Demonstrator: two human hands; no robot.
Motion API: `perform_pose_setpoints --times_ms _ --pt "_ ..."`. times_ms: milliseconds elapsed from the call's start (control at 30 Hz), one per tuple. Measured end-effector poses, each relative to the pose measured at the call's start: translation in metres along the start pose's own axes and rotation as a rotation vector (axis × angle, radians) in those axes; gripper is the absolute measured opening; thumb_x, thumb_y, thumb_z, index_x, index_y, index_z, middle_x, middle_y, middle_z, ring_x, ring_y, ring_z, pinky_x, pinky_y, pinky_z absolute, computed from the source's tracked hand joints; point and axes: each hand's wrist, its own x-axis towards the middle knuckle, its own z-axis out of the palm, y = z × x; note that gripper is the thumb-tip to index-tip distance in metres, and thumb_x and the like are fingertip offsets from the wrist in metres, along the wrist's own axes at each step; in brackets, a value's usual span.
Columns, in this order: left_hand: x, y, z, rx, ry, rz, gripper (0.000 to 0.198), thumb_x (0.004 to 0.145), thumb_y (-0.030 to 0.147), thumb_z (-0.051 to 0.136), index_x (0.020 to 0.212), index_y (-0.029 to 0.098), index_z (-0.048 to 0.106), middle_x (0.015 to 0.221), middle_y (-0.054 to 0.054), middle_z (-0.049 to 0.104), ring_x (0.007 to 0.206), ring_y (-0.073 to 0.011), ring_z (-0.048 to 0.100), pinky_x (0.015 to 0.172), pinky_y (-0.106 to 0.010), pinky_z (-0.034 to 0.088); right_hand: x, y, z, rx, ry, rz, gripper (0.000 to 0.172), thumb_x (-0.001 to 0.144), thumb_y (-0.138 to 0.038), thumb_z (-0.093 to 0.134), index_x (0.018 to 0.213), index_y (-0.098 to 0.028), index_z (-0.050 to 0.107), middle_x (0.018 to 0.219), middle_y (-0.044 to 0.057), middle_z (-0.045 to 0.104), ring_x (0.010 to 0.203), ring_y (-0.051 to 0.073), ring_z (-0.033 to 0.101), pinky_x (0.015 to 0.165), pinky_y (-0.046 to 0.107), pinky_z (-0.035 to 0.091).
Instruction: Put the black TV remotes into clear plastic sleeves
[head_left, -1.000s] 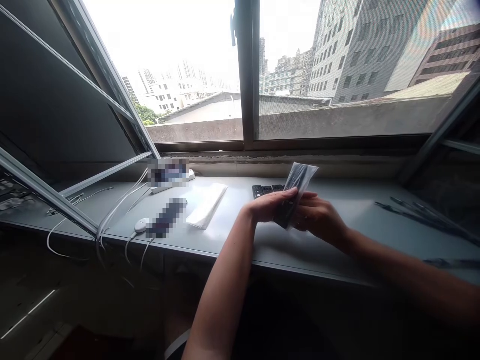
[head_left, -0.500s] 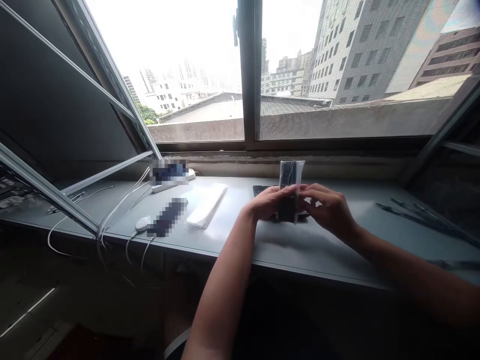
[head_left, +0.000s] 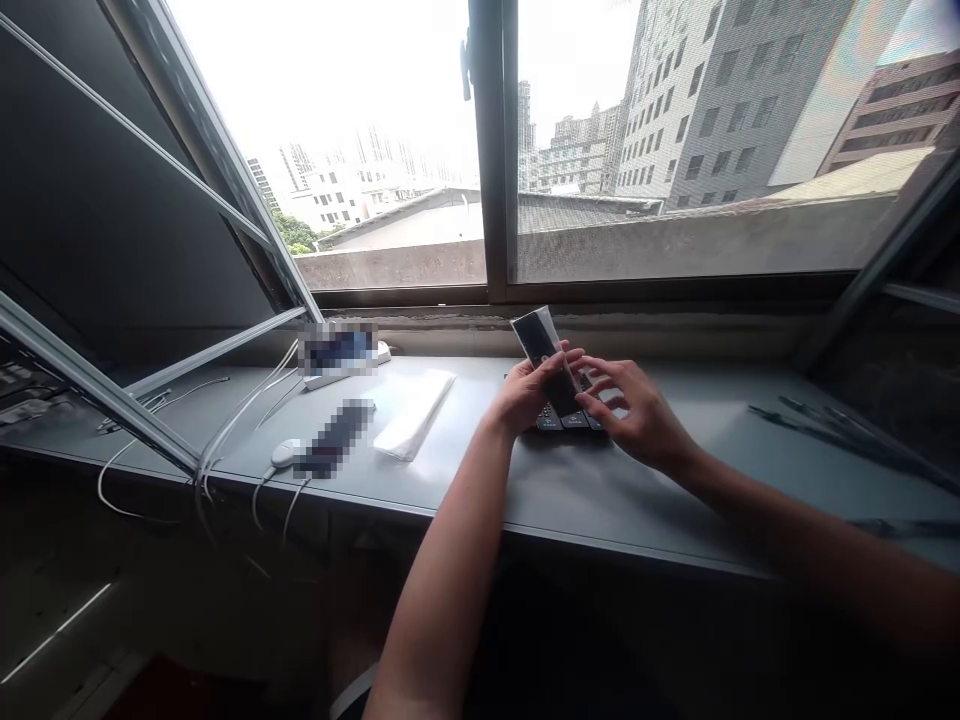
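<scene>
From where I stood, the person held a packet [head_left: 540, 342], a slim dark bar in a clear plastic sleeve, up in front of the window, above the tabletop [head_left: 450, 480]. It tilted, its top towards eleven o'clock and its lower end towards five. The left hand [head_left: 520, 390] had it pinched, thumb across the front and the other fingers closed behind. The right hand [head_left: 634, 415] was beside its lower end at about four o'clock, fingers curved and parted; I couldn't tell whether the tips touched the sleeve, but they gripped nothing.

Beneath it, towards six o'clock, lay a row of dark remotes [head_left: 574, 421], partly hidden by the hands. Farther off, at nine o'clock, was a flat pile of white bags [head_left: 415, 415]; at three, a bundle of dark cables [head_left: 847, 430].

I judged the packet light and stiff inside, with a slick, loose skin that could slide. The long edges near the middle looked the surest hold; the sleeve's thin top would probably just crumple.
</scene>
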Motion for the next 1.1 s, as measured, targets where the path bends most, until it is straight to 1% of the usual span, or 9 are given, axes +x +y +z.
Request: perform_pose_setpoints --times_ms 200,300,433,567,667,733,900,967,1100 --pt "0.001 -0.006 -0.003 0.042 -0.104 0.043 0.042 0.085 0.025 0.093 0.125 0.019 0.081 0.146 -0.015 0.075 0.151 -0.0342 0.06 0.131 -0.051 0.039 -0.003 -0.004 0.0 0.2 -0.188 0.287 0.09 0.101 -0.057 0.074 0.177 -0.029 0.033 0.092 0.005 0.079 0.076 0.029 0.078 0.058 0.039 0.066" --pt "0.0 -0.008 -0.004 0.08 -0.165 0.041 0.049 0.083 0.025 0.094 0.13 0.023 0.081 0.152 -0.013 0.071 0.155 -0.0349 0.055 0.132 -0.051 0.037 -0.003 -0.005 0.0 0.365 -0.22 0.357 0.103 0.096 -0.056 0.079 0.18 -0.029 0.024 0.093 0.004 0.08 0.07 0.027 0.076 0.057 0.039 0.065" --pt "0.0 -0.008 -0.005 0.101 -0.183 0.044 0.057 0.083 0.025 0.094 0.138 0.026 0.077 0.157 -0.013 0.067 0.155 -0.0347 0.055 0.131 -0.052 0.039 -0.002 -0.003 0.0 0.497 -0.229 0.413 0.109 0.093 -0.053 0.085 0.18 -0.031 0.022 0.097 0.004 0.081 0.066 0.023 0.073 0.06 0.038 0.064" --pt "-0.002 -0.006 -0.006 0.121 -0.17 0.029 0.061 0.081 0.025 0.096 0.139 0.024 0.075 0.154 -0.014 0.069 0.148 -0.0332 0.062 0.124 -0.048 0.049 -0.001 -0.006 0.0 0.572 -0.245 0.428 0.115 0.091 -0.05 0.088 0.181 -0.032 0.019 0.094 0.003 0.08 0.059 0.018 0.067 0.056 0.033 0.059" --pt "-0.002 -0.004 -0.007 0.161 -0.147 -0.045 0.065 0.08 0.033 0.098 0.139 0.02 0.074 0.139 -0.017 0.077 0.128 -0.0343 0.075 0.108 -0.048 0.061 0.0 -0.007 0.001 0.618 -0.253 0.415 0.112 0.092 -0.05 0.087 0.181 -0.031 0.022 0.09 0.001 0.078 0.058 0.016 0.065 0.056 0.03 0.056" --pt "0.0 -0.001 -0.008 0.154 -0.118 -0.075 0.059 0.083 0.04 0.095 0.134 0.017 0.075 0.13 -0.017 0.079 0.119 -0.0336 0.078 0.103 -0.048 0.064 0.002 -0.006 0.001 0.643 -0.242 0.426 0.108 0.092 -0.051 0.087 0.179 -0.03 0.027 0.093 0.002 0.078 0.058 0.014 0.064 0.057 0.031 0.057" --pt "0.01 0.008 -0.015 -0.021 0.124 0.069 0.027 0.098 0.036 0.077 0.115 0.015 0.077 0.13 -0.015 0.078 0.133 -0.0275 0.073 0.121 -0.04 0.053 0.013 0.015 -0.014 0.553 -0.147 0.433 0.104 0.091 -0.052 0.086 0.178 -0.03 0.033 0.101 0.005 0.08 0.073 0.021 0.072 0.056 0.032 0.059" --pt "0.012 0.011 -0.018 -0.06 0.187 0.104 0.025 0.102 0.037 0.07 0.114 0.015 0.075 0.131 -0.016 0.077 0.136 -0.0278 0.071 0.122 -0.041 0.052 0.018 0.028 -0.024 0.463 -0.161 0.427 0.098 0.092 -0.047 0.085 0.176 -0.032 0.037 0.098 0.004 0.079 0.08 0.025 0.076 0.057 0.032 0.062" --pt "0.012 0.012 -0.022 -0.062 0.206 0.134 0.028 0.104 0.039 0.068 0.117 0.015 0.074 0.13 -0.016 0.077 0.136 -0.0292 0.071 0.12 -0.044 0.054 0.026 0.058 -0.041 0.317 -0.173 0.55 0.094 0.092 -0.036 0.084 0.175 -0.03 0.041 0.091 0.005 0.078 0.075 0.025 0.078 0.051 0.03 0.063"
